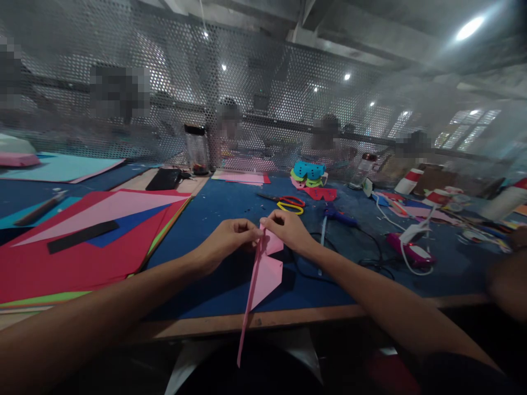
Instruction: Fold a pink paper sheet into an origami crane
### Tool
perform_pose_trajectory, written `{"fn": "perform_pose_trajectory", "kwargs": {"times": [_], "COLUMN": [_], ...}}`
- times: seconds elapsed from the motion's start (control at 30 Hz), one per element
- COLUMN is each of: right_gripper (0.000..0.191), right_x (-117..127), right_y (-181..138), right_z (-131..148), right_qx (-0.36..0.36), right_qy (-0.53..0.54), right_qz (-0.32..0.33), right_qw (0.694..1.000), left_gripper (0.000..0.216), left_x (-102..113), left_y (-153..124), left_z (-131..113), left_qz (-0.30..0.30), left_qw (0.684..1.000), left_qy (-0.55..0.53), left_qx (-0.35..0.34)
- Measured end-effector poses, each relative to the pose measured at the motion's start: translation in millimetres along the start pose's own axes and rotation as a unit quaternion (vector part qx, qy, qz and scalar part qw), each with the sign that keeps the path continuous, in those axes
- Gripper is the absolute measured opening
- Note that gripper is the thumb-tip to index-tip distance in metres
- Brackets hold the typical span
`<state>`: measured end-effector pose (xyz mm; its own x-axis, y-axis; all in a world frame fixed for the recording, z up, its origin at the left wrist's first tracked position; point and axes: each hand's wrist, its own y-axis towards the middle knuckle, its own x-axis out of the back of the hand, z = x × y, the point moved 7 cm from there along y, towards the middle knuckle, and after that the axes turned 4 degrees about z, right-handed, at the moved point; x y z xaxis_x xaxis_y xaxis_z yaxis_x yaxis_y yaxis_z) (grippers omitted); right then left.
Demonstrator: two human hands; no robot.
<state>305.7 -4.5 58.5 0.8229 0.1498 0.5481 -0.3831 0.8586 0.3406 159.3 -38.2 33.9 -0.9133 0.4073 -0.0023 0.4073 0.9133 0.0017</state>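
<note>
Between my hands is a pink paper cutout (265, 277) with a notched edge and a long narrow strip hanging down past the table's front edge. My left hand (230, 240) pinches its upper left edge between thumb and fingers. On the other side, my right hand (288, 229) grips the top of the same cutout, its thumb close to the left one. Just beyond my right hand lie scissors (288, 204) with red and yellow handles. A blue glue gun (341, 215) rests to the right of them.
Coloured sheets (82, 263) are stacked at left, with a black strip (82, 237) on top. Cut-out masks (308, 174) lie at the back. A purple power strip (411, 251) with cables sits at right. A jar (196, 151) stands before the perforated screen (263, 71).
</note>
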Motion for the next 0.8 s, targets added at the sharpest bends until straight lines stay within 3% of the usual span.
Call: {"fn": "perform_pose_trajectory", "kwargs": {"times": [0.17,0.8], "right_gripper": [0.029,0.029], "right_x": [-1.7,-6.2], "right_y": [-1.0,2.3], "right_z": [0.6,1.4], "right_qx": [0.005,-0.005], "right_qy": [-0.009,0.050], "right_qz": [0.005,0.067], "right_qw": [1.000,0.996], "left_gripper": [0.027,0.032], "left_x": [1.0,2.3], "left_y": [2.5,2.0], "left_z": [5.2,3.5], "left_qz": [-0.001,0.009], "left_qw": [1.000,1.000], "left_qy": [0.011,-0.022], "left_qx": [0.023,0.003]}}
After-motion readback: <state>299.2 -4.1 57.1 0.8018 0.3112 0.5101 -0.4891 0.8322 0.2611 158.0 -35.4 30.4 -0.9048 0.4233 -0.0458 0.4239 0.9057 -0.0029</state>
